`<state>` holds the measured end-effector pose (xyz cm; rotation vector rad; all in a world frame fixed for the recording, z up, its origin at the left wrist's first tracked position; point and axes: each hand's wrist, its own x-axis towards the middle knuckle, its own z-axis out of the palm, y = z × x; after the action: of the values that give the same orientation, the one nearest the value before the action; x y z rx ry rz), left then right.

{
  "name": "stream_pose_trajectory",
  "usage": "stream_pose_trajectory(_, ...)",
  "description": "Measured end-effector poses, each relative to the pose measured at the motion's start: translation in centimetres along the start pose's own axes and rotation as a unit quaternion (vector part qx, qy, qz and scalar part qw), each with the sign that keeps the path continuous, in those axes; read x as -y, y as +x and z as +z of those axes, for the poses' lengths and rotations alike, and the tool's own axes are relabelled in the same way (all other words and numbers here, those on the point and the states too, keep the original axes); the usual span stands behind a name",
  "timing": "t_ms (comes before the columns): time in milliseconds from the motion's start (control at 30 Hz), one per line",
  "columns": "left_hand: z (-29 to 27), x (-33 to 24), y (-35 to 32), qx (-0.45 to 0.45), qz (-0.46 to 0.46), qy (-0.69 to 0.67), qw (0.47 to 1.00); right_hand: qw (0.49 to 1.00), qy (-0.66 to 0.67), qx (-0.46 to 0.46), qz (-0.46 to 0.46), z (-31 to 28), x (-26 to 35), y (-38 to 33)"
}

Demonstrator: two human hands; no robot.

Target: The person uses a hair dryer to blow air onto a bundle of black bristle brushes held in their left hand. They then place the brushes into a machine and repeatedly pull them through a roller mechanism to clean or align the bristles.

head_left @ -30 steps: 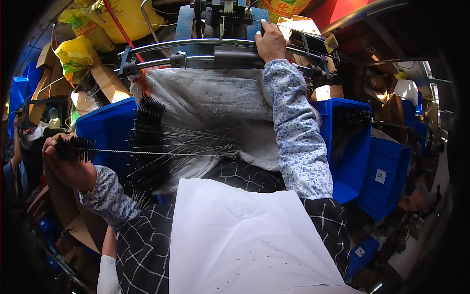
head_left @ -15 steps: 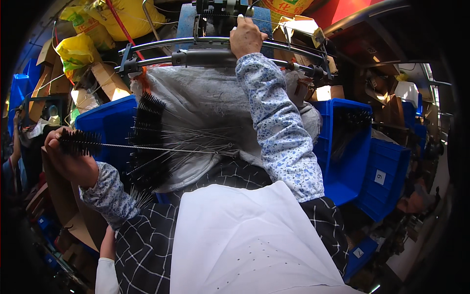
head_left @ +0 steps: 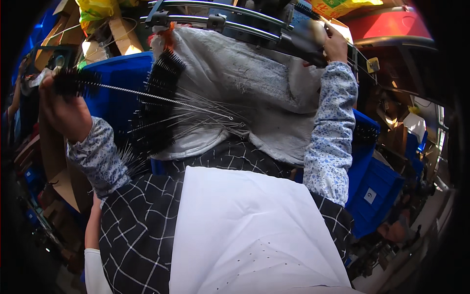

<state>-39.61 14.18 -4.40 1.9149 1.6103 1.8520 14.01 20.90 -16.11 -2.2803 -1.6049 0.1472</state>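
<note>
The black bottle brush sits up at your left, its bristled head poking out of your left hand, which is closed in a fist around it while the twisted wire stem runs out to the right over the grey cloth. Beneath that wire, more black brushes stand bunched by the blue bin. Your right hand is up high, fingers wrapped on the dark metal machine frame.

We look down from a head-worn fisheye camera. It faces forward over our lap, close. Edges bend.
</note>
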Motion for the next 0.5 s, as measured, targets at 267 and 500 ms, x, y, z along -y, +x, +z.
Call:
stream_pose_trajectory(267, 2.5, 0.2, 0.0, 0.088, -0.221, -0.368, 0.899, 0.986, -0.083, 0.080, -0.123, -1.8, -6.0, 4.3)
stream_pose_trajectory(500, 6.3, -3.4, -1.9, 0.248, -0.277, -0.405, 0.835, 0.936, 0.168, 0.308, -0.001, -14.5, 0.5, -12.1)
